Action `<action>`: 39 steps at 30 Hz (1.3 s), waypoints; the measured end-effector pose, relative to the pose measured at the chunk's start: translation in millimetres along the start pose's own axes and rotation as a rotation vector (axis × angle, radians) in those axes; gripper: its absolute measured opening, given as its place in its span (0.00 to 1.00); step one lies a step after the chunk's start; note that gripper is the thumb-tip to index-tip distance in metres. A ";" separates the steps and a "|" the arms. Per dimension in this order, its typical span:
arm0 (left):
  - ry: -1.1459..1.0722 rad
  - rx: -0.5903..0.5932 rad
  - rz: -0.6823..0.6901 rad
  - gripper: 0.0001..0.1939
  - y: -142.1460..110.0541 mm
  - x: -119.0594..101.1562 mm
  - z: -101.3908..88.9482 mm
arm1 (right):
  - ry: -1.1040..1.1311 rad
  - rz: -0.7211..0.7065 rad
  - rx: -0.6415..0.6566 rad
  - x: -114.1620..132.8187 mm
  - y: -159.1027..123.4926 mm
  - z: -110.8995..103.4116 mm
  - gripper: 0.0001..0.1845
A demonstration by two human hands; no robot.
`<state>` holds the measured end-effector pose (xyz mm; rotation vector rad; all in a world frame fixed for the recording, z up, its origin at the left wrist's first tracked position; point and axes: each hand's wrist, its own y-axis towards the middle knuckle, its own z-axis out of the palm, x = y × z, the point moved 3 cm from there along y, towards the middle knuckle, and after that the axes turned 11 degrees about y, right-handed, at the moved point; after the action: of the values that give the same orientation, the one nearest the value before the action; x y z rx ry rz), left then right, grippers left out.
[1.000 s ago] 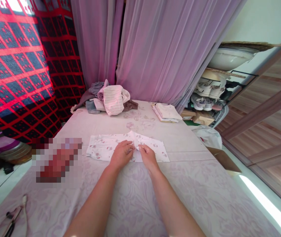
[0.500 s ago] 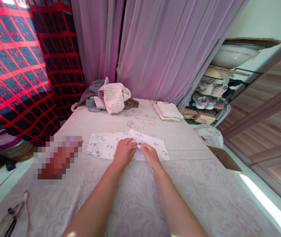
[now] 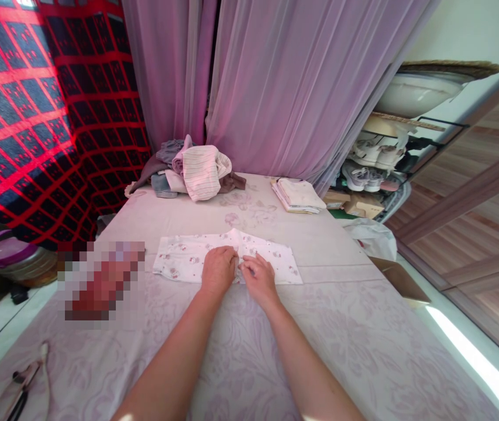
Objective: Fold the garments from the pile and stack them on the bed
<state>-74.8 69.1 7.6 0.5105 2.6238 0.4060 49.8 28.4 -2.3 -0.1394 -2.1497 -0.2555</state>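
Note:
White trousers [image 3: 183,257] with a small printed pattern lie folded flat across the bed, right in front of me. My left hand [image 3: 219,270] rests on the middle of them, palm down, its fingers lying on the cloth. Close beside it on the right, my right hand [image 3: 258,278] touches the same part with bent fingers slightly apart. A small crease in the fabric shows between the two hands. The cloth under my palms is hidden.
A heap of clothes [image 3: 203,172] lies at the far left of the bed [image 3: 319,333], and a folded stack [image 3: 299,196] at the far right. Eyeglasses [image 3: 23,380] lie near left, below a blurred-out object [image 3: 104,280]. A shelf with shoes [image 3: 361,175] stands to the right.
My right fingers have let go of the pinched bit of white cloth and loosened. Both hands have shifted slightly, and the raised cloth between them now lies flatter.

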 end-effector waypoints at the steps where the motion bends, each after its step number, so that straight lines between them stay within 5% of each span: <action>1: -0.030 -0.002 -0.009 0.11 -0.1 1.0 -0.3 | -0.017 -0.010 0.012 1.2 -2.5 0.0 0.10; 7: -0.139 -0.010 -0.039 0.07 0.3 5.0 -3.2 | 0.025 -0.090 0.052 0.0 -1.4 -18.9 0.10; 9: -0.137 0.006 -0.059 0.02 0.2 5.6 -3.3 | 0.019 -0.103 0.016 0.3 11.7 -30.2 0.12; 12: -0.095 0.014 -0.082 0.08 -1.5 5.2 -2.9 | -0.135 -0.120 0.006 5.2 41.2 -38.2 0.13; 17: -0.047 -0.006 -0.081 0.11 -5.8 2.6 -1.6 | -0.368 -0.191 0.154 17.1 82.0 -23.8 0.08; 23: -0.028 0.012 -0.079 0.11 -6.7 1.2 -0.7 | -0.494 -0.179 0.248 19.9 93.4 -14.1 0.04; 33: -0.044 0.017 -0.066 0.11 -6.9 -0.3 -1.0 | 0.026 -0.167 0.290 5.6 89.2 -38.5 0.07; 39: -0.047 0.079 -0.061 0.13 -6.5 1.3 2.9 | 0.214 -0.150 0.267 -0.6 89.3 -29.6 0.10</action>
<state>-76.4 64.4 2.3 0.4583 2.6111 0.2683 91.6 108.3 24.8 0.1950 -1.9612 -0.0640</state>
